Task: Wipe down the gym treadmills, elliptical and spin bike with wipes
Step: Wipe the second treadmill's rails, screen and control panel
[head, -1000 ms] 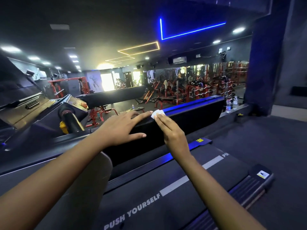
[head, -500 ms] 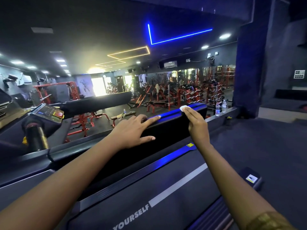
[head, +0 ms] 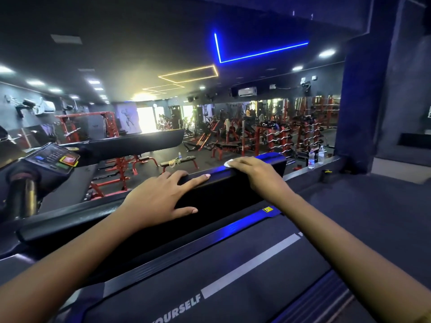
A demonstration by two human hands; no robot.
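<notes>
pressing a small white wipe (head: 228, 163) onto the top edge of the treadmill's black front cover (head: 221, 197), the right hand (head: 254, 170) lies over it with fingers laid nearly straight, not clenched; only a corner of the wipe shows past the fingertips. that spot is near the right end of the cover, where a blue glow runs along the top. the left hand (head: 161, 199) rests flat on the same cover further left, released, fingers spread along the top edge and thumb down on the cover's near face, grasping nothing. both forearms reach in from the bottom of the view over the treadmill belt (head: 233, 287), which carries a grey stripe and the white letters "yourself". to the left stands a neighbouring machine's console (head: 54, 158) with coloured buttons. past the cover, two water bottles (head: 311, 159) stand on a ledge at the right, and red weight racks (head: 279, 134) fill the dim gym floor under a blue ceiling light strip (head: 256, 53).
</notes>
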